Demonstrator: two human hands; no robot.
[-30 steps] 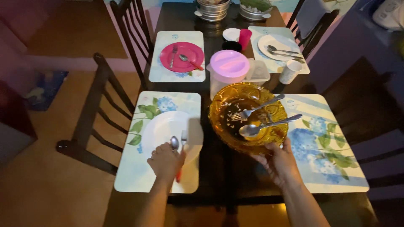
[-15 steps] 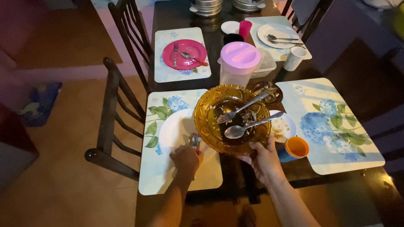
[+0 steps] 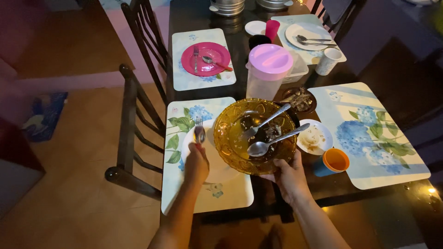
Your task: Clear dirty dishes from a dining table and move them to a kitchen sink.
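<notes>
The right hand (image 3: 287, 179) gripped the near rim of an amber glass bowl (image 3: 255, 136), fingers curled under it and thumb over the edge, holding it raised above the dark glass desk (image 3: 240, 64). Inside the bowl lay a fork (image 3: 266, 121) and a large spoon (image 3: 277, 140) among food scraps (both handles pointing far and right). The left hand (image 3: 196, 163) had its fingers pinched shut around the handles of a small spoon and fork (image 3: 199, 133), held upright over a white plate (image 3: 191, 147) on the near-left floral placemat (image 3: 182, 184); the bowl overlapped that plate's right side. Just right of the bowl sat a small white saucer (image 3: 316, 137) with residue and an orange cup (image 3: 335, 160). Beyond the bowl stood a clear pitcher with a pink lid (image 3: 269, 62). Farther left, a pink plate (image 3: 206, 58) carried cutlery.
</notes>
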